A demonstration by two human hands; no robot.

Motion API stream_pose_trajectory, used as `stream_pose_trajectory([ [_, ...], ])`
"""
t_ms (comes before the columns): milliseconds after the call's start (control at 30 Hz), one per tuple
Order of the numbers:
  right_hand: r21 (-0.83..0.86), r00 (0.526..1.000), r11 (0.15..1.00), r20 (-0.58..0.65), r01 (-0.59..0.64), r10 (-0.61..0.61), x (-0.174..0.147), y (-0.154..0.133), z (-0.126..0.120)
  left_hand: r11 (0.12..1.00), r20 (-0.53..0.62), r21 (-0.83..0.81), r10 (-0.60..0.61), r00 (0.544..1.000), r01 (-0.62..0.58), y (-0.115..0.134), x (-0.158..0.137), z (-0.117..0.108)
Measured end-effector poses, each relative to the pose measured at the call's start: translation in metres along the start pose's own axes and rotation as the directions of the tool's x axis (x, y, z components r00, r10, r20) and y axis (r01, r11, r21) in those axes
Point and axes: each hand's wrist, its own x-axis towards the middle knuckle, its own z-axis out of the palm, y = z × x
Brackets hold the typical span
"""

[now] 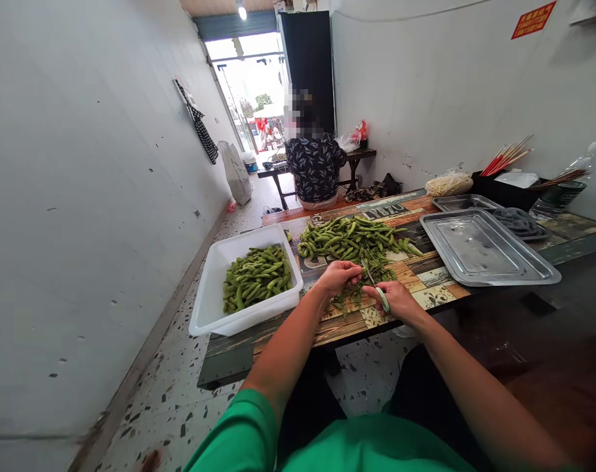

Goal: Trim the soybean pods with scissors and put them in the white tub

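My right hand (395,299) is closed round a pair of scissors (385,300) with pale green handles, its blades pointing up and left. Just left of the blades, my left hand (341,275) is pinched on a green edamame pod that the fingers mostly hide. Beyond both hands lies a loose heap of edamame pods (349,236) on the patterned table. Small green trimmings (347,303) are scattered under and around my hands. To the left, a white plastic tub (206,298) holds a pile of edamame pods (258,275).
At the right on the table (433,298) are a metal tray (489,252), a second tray (462,202) behind it, a bag of sticks (449,183) and a black box (507,190) with skewers. A person (313,167) sits ahead, facing away. A wall (105,229) runs along the left.
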Motion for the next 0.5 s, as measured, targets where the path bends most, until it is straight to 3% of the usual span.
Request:
stream_pose_trajectory([
  [100, 0.072, 0.999, 0.997, -0.034, -0.022, 0.024, 0.001, 0.006, 0.003, 0.998, -0.058, -0.056, -0.004, 0.998, 0.001, 0.002, 0.001, -0.002],
  [167, 0.15, 0.997, 0.987, -0.05, -0.057, 0.065, 0.001, 0.008, 0.005, 0.988, -0.169, -0.135, 0.049, 0.984, -0.072, 0.003, 0.004, -0.005],
  [300, 0.297, 0.994, 0.952, -0.055, -0.074, 0.095, -0.003, 0.011, 0.008, 0.956, -0.476, -0.176, 0.125, 0.871, -0.233, 0.003, 0.012, -0.012],
  [367, 0.291, 0.996, 0.955, -0.041, -0.059, 0.074, -0.004, 0.013, 0.008, 0.976, -0.596, 0.007, 0.177, 0.783, -0.216, 0.002, 0.017, -0.016],
  [433, 0.27, 0.998, 0.962, -0.027, -0.046, 0.055, -0.005, 0.015, 0.007, 0.939, -0.627, 0.317, 0.31, 0.715, -0.13, 0.002, 0.022, -0.018],
  [500, 0.273, 0.999, 0.961, -0.018, -0.037, 0.044, -0.005, 0.016, 0.006, 0.782, -0.528, 0.623, 0.452, 0.719, -0.034, 0.004, 0.028, -0.015],
])
